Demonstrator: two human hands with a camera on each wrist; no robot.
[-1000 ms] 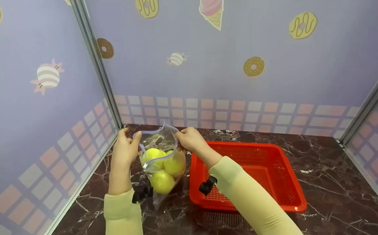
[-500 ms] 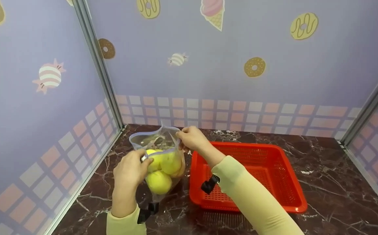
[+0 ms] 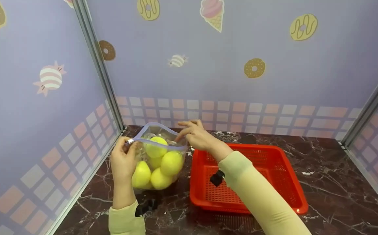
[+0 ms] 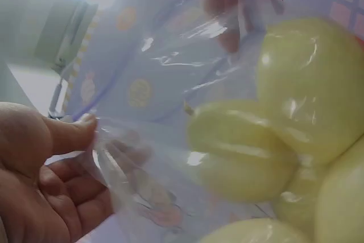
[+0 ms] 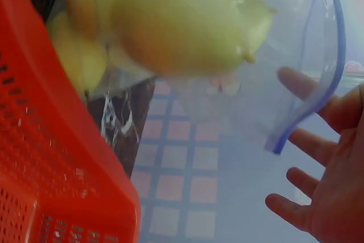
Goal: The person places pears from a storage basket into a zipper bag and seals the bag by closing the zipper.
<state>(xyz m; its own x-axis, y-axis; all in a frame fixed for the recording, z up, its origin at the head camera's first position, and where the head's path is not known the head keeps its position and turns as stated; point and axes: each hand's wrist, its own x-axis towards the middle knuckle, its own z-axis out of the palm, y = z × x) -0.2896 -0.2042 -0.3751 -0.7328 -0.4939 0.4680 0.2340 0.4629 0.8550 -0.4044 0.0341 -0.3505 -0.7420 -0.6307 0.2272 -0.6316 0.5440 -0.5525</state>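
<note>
A clear zip bag [image 3: 162, 145] with a blue-violet rim stands at the left, its mouth spread wide. Inside it lie several smooth yellow-green oval fruits [image 3: 172, 163], small stem nubs showing in both wrist views. My left hand [image 3: 123, 160] pinches the bag's left corner between thumb and fingers, beside a white slider [image 3: 130, 140]. At the right end of the mouth, my right hand [image 3: 200, 135] has its fingers spread. In the right wrist view one finger [image 5: 298, 83] of that hand crosses the blue rim, while the others extend outside the bag.
A red perforated plastic basket [image 3: 298, 187] stands right of the bag, under my right forearm. The dark marbled tabletop [image 3: 336, 176] meets patterned purple walls [image 3: 221, 78] at the back and both sides.
My left hand moved down to the near rim, then back up to the left corner. The right hand loosened its grip and spread its fingers. The bag turned and its mouth widened; the fruits shifted.
</note>
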